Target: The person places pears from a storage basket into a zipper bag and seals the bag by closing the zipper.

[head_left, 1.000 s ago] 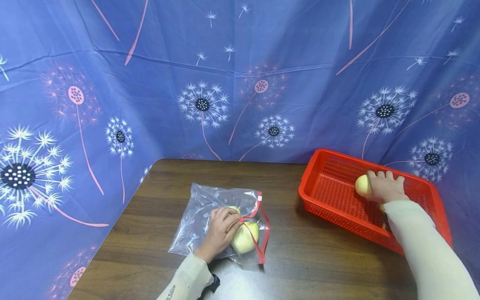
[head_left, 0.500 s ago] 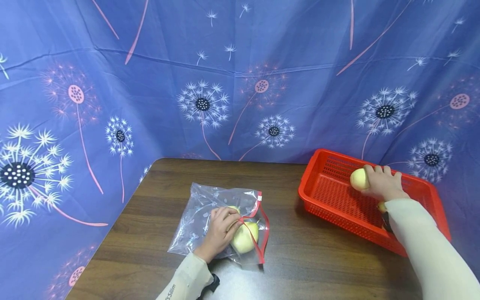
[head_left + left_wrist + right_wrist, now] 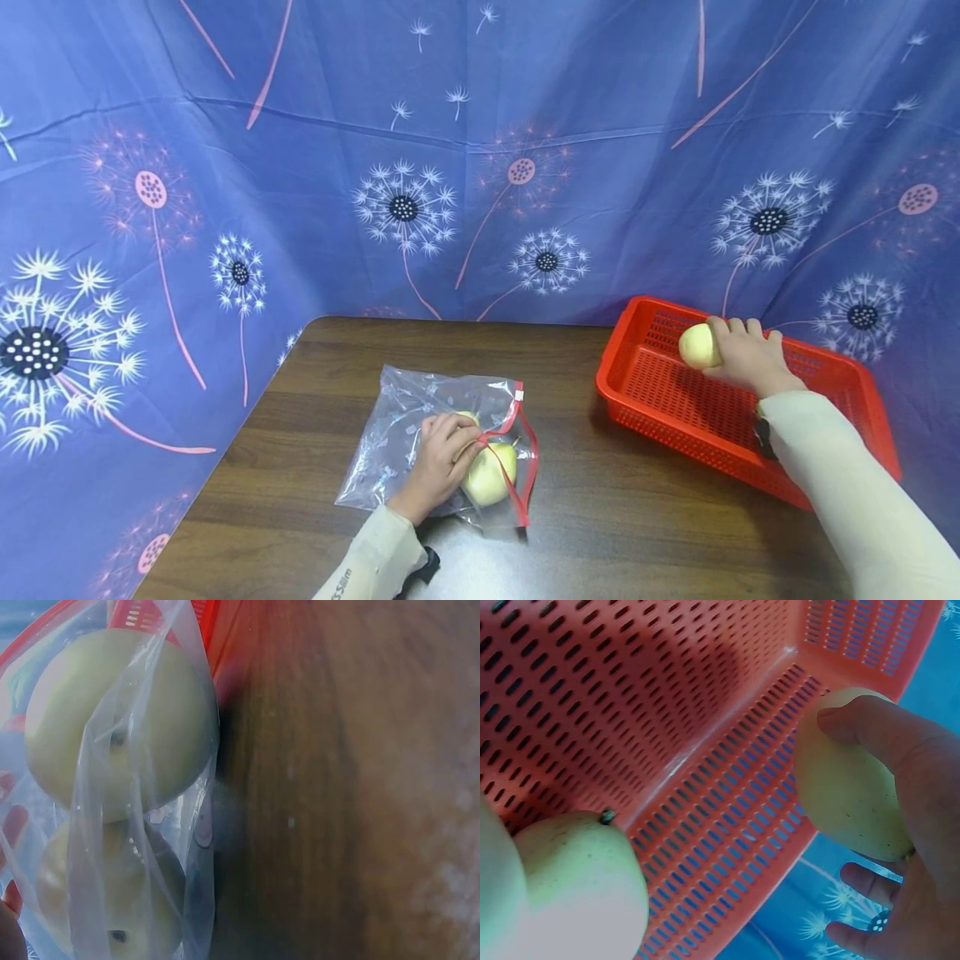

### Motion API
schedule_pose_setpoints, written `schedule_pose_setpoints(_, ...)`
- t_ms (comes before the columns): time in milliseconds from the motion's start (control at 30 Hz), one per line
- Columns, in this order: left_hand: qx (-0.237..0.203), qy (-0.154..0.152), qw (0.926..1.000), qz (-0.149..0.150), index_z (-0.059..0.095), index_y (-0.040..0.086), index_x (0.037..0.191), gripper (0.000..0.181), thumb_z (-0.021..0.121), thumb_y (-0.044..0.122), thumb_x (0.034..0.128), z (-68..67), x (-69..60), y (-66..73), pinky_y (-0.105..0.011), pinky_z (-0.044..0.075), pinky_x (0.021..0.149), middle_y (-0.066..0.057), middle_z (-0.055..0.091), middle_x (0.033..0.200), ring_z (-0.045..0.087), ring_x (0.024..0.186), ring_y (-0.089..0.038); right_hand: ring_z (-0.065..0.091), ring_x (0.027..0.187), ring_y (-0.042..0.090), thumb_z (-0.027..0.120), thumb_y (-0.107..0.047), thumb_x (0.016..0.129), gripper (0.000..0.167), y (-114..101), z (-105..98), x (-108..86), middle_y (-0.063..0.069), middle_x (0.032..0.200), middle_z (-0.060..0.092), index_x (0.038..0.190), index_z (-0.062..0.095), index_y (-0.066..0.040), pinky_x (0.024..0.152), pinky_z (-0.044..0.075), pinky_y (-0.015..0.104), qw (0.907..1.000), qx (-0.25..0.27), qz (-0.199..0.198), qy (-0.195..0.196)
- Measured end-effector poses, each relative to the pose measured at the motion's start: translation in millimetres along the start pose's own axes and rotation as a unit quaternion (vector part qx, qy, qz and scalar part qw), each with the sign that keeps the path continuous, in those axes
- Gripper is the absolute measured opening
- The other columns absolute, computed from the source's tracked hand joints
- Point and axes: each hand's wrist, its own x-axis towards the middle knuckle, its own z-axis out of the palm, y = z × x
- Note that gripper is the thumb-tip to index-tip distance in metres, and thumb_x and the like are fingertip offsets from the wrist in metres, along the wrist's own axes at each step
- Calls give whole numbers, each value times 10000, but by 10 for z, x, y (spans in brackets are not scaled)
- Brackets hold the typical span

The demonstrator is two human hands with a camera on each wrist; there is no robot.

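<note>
A clear plastic bag with a red zip edge [image 3: 405,408] lies on the table. Inside are two yellow-green pears; the nearer pear [image 3: 491,477] shows by the mouth, the other is mostly covered by my hand. My left hand [image 3: 441,457] grips the bag near its red edge, fingers bent over the top. Over at the right, my right hand [image 3: 752,357] holds another pear [image 3: 698,347] above the red basket [image 3: 617,392]. The right wrist view shows the thumb across that pear. More pears [image 3: 585,877] lie in the basket there, mostly hidden by my sleeve in the head view.
The wooden table [image 3: 570,533] stretches between bag and basket. A blue curtain with dandelion prints [image 3: 480,225] hangs behind and along both sides. The basket has raised perforated walls and stands at the table's right.
My right hand has lifted the pear from the basket's floor and moved it up and to the left. The left hand and the bag have stayed in place.
</note>
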Motion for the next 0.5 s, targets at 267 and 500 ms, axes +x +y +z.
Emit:
schedule_pose_setpoints(267, -43, 12, 10000, -1, 675, 128, 947, 307, 491, 353, 1043, 8, -5, -6, -427, 367, 803, -16, 631, 955, 595, 884, -199, 383, 1053, 562, 853, -288, 733, 884, -67, -64, 40, 383, 1169, 468, 1369, 352, 69, 790, 315, 715, 10000, 3, -64, 50)
schedule_pose_setpoints(500, -37, 24, 10000, 14, 675, 129, 948, 311, 486, 356, 1045, 17, -6, -14, -433, 371, 799, -16, 630, 951, 596, 885, -201, 394, 1045, 551, 857, -279, 716, 872, -186, -182, 60, 360, 1157, 486, 1363, 369, 44, 773, 323, 693, 9993, 14, -263, 262)
